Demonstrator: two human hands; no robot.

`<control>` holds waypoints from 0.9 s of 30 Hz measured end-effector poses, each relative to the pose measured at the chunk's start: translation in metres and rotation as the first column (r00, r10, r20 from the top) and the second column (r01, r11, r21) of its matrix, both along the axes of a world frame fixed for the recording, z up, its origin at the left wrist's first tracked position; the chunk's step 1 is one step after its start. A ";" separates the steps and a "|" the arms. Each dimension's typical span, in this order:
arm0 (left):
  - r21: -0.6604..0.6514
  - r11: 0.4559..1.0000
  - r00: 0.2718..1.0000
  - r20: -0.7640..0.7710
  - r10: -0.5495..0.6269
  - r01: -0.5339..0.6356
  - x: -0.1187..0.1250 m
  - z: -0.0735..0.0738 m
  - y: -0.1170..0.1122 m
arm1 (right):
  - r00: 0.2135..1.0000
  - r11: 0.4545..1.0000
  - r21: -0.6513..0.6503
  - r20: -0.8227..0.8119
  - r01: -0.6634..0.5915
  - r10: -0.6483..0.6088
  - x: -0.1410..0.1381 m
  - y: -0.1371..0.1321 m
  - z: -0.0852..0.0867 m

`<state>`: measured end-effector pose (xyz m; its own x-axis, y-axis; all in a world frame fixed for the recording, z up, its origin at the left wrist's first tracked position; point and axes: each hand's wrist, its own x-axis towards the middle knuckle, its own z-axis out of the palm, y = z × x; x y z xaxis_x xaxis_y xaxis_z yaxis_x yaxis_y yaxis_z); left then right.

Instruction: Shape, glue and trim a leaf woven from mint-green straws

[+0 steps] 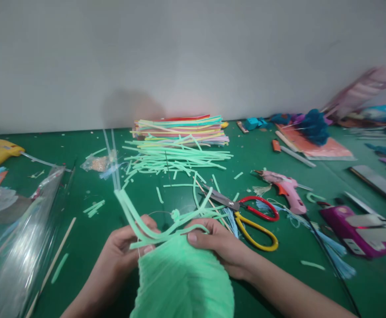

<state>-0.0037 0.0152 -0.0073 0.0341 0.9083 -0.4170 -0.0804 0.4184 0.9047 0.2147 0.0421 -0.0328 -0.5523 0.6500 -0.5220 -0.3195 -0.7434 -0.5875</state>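
A broad, leaf-shaped piece [182, 282] made of mint-green pipe cleaners lies low in the middle, its lower end cut off by the frame. My left hand [126, 245] pinches the pipe cleaners [136, 221] at its upper left corner, where loose ends stick up and bend outward. My right hand [219, 245] grips the upper right edge, thumb on top and fingers behind, partly hidden. A thin wire loops between the hands near a small green knot [175, 215]. Just beyond my right hand lie open scissors [237, 206] with one red and one yellow handle.
Behind lie a pile of green pipe cleaners [179, 154] and a multicoloured bundle [179, 126]. A pink glue gun [287, 187] with a black cord and a purple device [354, 229] are on the right. On the left are a yellow glue gun [4, 152], clear plastic [30, 247] and a stick [55, 260].
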 end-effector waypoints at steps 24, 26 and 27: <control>0.277 0.953 0.956 -0.290 -0.037 0.121 0.000 -0.001 -0.004 | 0.999 0.999 -0.015 -0.026 0.033 -0.033 0.000 0.001 0.002; 0.250 0.960 0.955 -0.293 -0.046 0.123 -0.001 -0.001 -0.003 | 0.999 0.999 0.002 -0.009 0.042 -0.042 0.001 0.002 0.003; 0.197 0.978 0.968 -0.249 -0.017 0.068 -0.001 -0.001 -0.002 | 0.999 0.999 0.022 0.008 0.045 -0.045 0.002 0.003 0.003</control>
